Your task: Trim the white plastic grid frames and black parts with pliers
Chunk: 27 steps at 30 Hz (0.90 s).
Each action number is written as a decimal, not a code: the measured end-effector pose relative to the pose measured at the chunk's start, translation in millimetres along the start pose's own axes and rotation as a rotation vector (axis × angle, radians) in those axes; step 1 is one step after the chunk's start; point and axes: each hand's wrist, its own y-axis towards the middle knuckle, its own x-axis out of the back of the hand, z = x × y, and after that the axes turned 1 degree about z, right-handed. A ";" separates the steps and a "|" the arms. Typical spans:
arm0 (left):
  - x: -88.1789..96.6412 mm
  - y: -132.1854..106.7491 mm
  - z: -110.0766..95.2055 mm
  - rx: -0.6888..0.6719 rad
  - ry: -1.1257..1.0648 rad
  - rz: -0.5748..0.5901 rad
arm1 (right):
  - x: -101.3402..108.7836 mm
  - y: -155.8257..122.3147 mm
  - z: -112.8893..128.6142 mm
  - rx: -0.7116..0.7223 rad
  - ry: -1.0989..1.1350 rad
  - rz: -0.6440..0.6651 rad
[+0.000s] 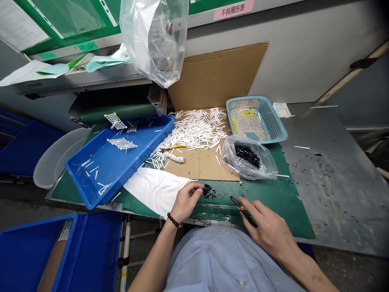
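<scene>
right hand holds one cutter, left hand beside one black pile

Left grip with digits drawn together, right grip curled, bare forearms angled inward.

Written on pink label, fixed to grey rail: "不良履历表". Too small to read on green labels and printed paper in basket.

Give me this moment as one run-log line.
Left hand: at small black pieces | right hand: holding pliers | ahead: clear bag, white sticks
</scene>
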 end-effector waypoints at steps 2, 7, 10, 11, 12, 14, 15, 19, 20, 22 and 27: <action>0.0 -3.9 -5.0 0.031 -0.114 0.033 | 1.9 4.6 6.2 0.052 -0.011 0.028; -4.1 -11.5 -12.9 0.083 -0.365 0.055 | 11.0 18.5 18.5 0.155 0.037 0.061; -4.5 -16.3 -17.9 0.107 -0.386 0.093 | 14.8 24.5 23.4 0.183 0.044 0.075; -4.1 -18.0 -19.7 0.114 -0.385 0.102 | 15.2 25.5 24.6 0.186 0.042 0.076; -3.6 -19.7 -21.6 0.121 -0.382 0.109 | 15.3 26.1 25.7 0.189 0.040 0.078; -2.6 -22.7 -24.9 0.137 -0.378 0.127 | 14.8 26.3 27.5 0.194 0.035 0.083; -2.4 -24.0 -26.3 0.145 -0.379 0.137 | 14.6 26.1 28.3 0.196 0.030 0.089; -3.8 -26.6 -30.2 0.170 -0.415 0.164 | 15.2 26.0 31.2 0.192 0.001 0.124; -4.3 -26.7 -30.9 0.178 -0.422 0.165 | 15.9 26.3 31.8 0.189 -0.006 0.129; -5.2 -26.7 -32.0 0.197 -0.424 0.162 | 17.4 27.1 32.7 0.188 -0.014 0.130; -5.2 -25.8 -33.2 0.224 -0.412 0.173 | 18.7 28.5 33.9 0.182 -0.018 0.151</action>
